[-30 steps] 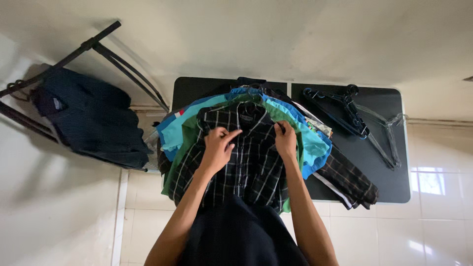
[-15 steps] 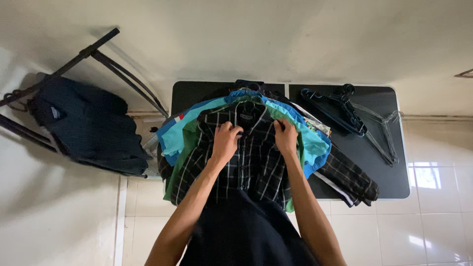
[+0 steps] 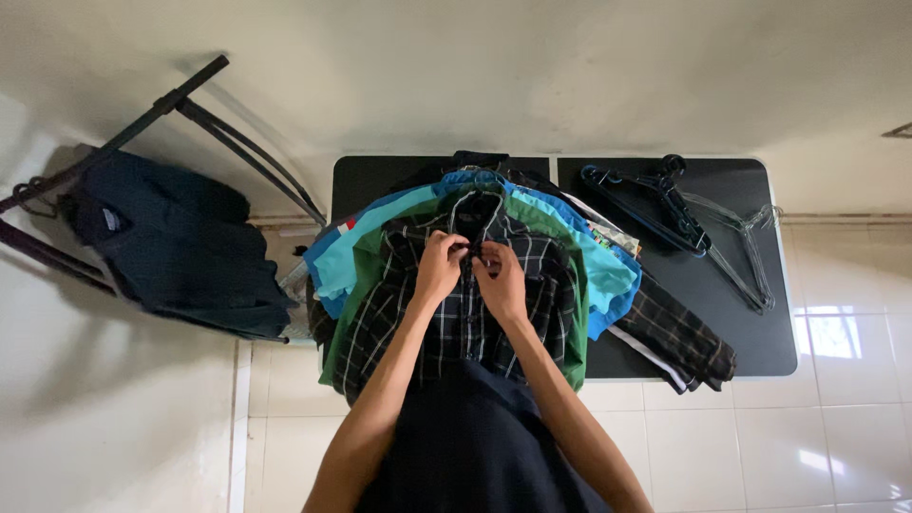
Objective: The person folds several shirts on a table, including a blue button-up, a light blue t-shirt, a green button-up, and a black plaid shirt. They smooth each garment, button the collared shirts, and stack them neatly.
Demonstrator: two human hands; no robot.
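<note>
A dark plaid shirt lies on top of a pile of shirts on a black table. Under it show a green shirt and light blue shirts. My left hand and my right hand meet at the middle of the plaid shirt's front, just below its collar. Both pinch the fabric at the button strip, fingertips almost touching.
Black and clear hangers lie on the table's right half. Another plaid garment hangs off the table's near edge. To the left, a dark garment hangs from a black metal rack. The floor is pale tile.
My right hand moved left from the shirt's right front panel to its centre, bringing the two front edges together. My left hand stayed near the collar.
</note>
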